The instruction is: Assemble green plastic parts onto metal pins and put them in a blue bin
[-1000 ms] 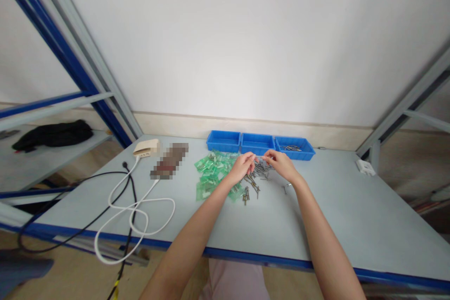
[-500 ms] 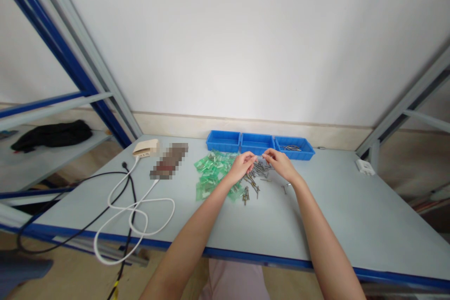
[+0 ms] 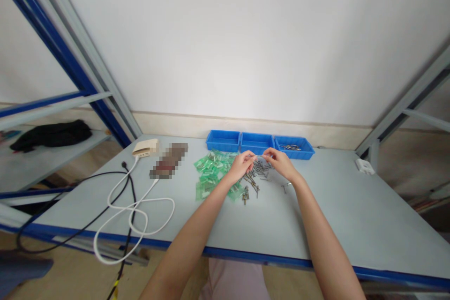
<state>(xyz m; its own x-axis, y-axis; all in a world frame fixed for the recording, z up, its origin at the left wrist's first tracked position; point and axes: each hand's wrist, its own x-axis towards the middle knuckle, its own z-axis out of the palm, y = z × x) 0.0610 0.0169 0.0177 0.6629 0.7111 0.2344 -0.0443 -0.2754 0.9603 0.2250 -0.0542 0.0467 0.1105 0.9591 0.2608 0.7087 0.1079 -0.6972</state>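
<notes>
Fingertips of my left hand (image 3: 243, 165) and my right hand (image 3: 277, 161) pinch the two ends of a small thin metal piece (image 3: 259, 156), which looks like a screw. Both hands hover over a pile of loose metal screws (image 3: 258, 168) on the grey table. Left of the pile, partly behind my left hand, lie several green plastic packets (image 3: 211, 168). Beyond my hands stand three blue trays: the left one (image 3: 223, 141) and the middle one (image 3: 257, 140) show no contents, and the right one (image 3: 305, 151) holds several metal pieces.
A beige box (image 3: 146, 148) with a white cable (image 3: 172, 211) and a blurred-out flat object (image 3: 168, 161) are on the left of the table. A black cable (image 3: 101, 214) hangs over the front edge. A white adapter (image 3: 364, 166) sits at the right.
</notes>
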